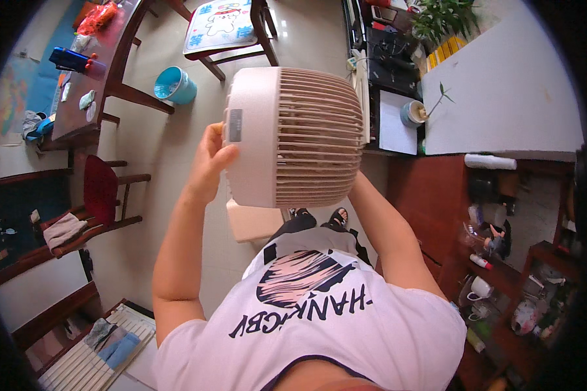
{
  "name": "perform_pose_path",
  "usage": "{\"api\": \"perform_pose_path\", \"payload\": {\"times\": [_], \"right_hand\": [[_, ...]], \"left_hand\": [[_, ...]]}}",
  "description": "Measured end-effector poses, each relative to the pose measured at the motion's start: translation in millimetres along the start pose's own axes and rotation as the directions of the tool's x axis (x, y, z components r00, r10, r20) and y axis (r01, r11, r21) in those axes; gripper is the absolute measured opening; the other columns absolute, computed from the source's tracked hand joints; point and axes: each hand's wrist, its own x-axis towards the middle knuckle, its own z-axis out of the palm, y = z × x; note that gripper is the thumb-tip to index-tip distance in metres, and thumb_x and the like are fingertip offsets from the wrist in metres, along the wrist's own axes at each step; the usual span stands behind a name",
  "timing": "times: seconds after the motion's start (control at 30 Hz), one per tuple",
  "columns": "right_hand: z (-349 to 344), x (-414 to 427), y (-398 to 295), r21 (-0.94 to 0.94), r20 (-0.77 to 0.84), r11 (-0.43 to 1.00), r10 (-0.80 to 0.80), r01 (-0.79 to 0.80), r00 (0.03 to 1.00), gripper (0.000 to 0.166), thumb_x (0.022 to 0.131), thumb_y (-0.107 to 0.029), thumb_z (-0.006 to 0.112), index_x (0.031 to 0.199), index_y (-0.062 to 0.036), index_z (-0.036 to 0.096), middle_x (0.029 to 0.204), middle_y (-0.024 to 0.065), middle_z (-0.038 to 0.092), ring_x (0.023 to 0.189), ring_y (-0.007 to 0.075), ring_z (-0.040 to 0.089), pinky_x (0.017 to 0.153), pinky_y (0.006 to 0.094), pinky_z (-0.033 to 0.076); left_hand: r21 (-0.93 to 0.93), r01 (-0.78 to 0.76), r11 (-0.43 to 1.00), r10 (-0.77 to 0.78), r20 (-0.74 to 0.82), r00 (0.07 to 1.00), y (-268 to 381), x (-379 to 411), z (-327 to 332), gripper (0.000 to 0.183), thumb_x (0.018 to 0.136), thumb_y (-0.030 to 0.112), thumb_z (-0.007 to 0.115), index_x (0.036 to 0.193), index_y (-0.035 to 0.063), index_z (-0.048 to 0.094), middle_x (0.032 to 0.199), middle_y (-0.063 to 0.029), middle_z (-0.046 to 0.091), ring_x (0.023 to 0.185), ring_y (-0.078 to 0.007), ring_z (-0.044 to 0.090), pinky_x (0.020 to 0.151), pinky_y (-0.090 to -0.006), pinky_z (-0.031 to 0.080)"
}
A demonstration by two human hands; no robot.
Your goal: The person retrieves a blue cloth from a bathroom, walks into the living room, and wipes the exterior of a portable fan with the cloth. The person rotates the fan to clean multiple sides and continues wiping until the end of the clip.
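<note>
A pale pink electric fan head point(254, 141) with a ribbed round grille is held up in front of my chest. My left hand point(215, 156) grips its solid rear housing beside a small grey panel, thumb on the near side and fingers behind it. Of my right hand point(356, 183) only a little shows at the grille's lower right edge; its fingers are hidden behind the fan, so their hold cannot be made out. A beige block-like part point(254, 222) is below the fan, near my feet; whether it is joined to the fan is not visible.
Ahead stand a wooden chair with a printed cushion point(220, 24) and a blue waste bin point(175, 85). A wooden table point(112, 63) is at the left, with a chair with a red seat point(100, 190) nearer. On the right are a white-topped surface point(499, 97) and crowded wooden shelves point(508, 278).
</note>
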Motion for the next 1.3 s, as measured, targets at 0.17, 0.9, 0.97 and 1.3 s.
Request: {"api": "perform_pose_path", "payload": {"times": [0.17, 0.9, 0.97, 1.3], "right_hand": [[48, 42, 25, 0.007, 0.060, 0.997, 0.079, -0.080, 0.995, 0.050, 0.092, -0.044, 0.041, 0.129, -0.0100, 0.050, 0.124, 0.0086, 0.057, 0.110, 0.0235, 0.056, 0.098, 0.0361, 0.040], [196, 192, 136, 0.008, 0.134, 0.955, 0.292, -0.296, 0.947, 0.056, 0.091, -0.046, 0.048, 0.130, -0.0055, 0.044, 0.128, 0.0121, 0.052, 0.116, 0.0240, 0.049, 0.099, 0.0366, 0.037], [204, 209, 139, 0.022, 0.192, 0.950, 0.300, -0.310, 0.934, 0.058, 0.090, -0.046, 0.049, 0.131, -0.0052, 0.043, 0.129, 0.0124, 0.051, 0.117, 0.0243, 0.048, 0.100, 0.0370, 0.036], [272, 239, 93, -0.250, 0.195, 0.900, 0.409, -0.359, 0.891, 0.055, 0.091, -0.042, 0.049, 0.132, -0.0053, 0.042, 0.128, 0.0111, 0.052, 0.117, 0.0226, 0.047, 0.100, 0.0356, 0.035]], "left_hand": [[0.038, -0.001, 0.999, 0.004, -0.077, 0.997, 6, 14, -72, 0.066, 0.074, 0.052, 0.062, 0.118, 0.0047, 0.045, 0.105, -0.0075, 0.053, 0.102, -0.0170, 0.052, 0.087, -0.0321, 0.043], [-0.253, 0.003, 0.967, -0.099, -0.367, 0.925, 4, 9, -275, 0.062, 0.089, 0.051, 0.043, 0.131, 0.0061, 0.047, 0.125, -0.0097, 0.056, 0.113, -0.0251, 0.053, 0.095, -0.0403, 0.043], [-0.327, 0.002, 0.945, -0.130, -0.371, 0.919, 3, 4, -282, 0.061, 0.089, 0.050, 0.044, 0.132, 0.0063, 0.045, 0.125, -0.0095, 0.056, 0.113, -0.0249, 0.054, 0.095, -0.0405, 0.044], [-0.343, -0.177, 0.922, -0.125, -0.699, 0.704, -11, 5, -267, 0.057, 0.087, 0.050, 0.048, 0.125, 0.0080, 0.054, 0.120, -0.0095, 0.060, 0.108, -0.0259, 0.057, 0.093, -0.0416, 0.046]]}}
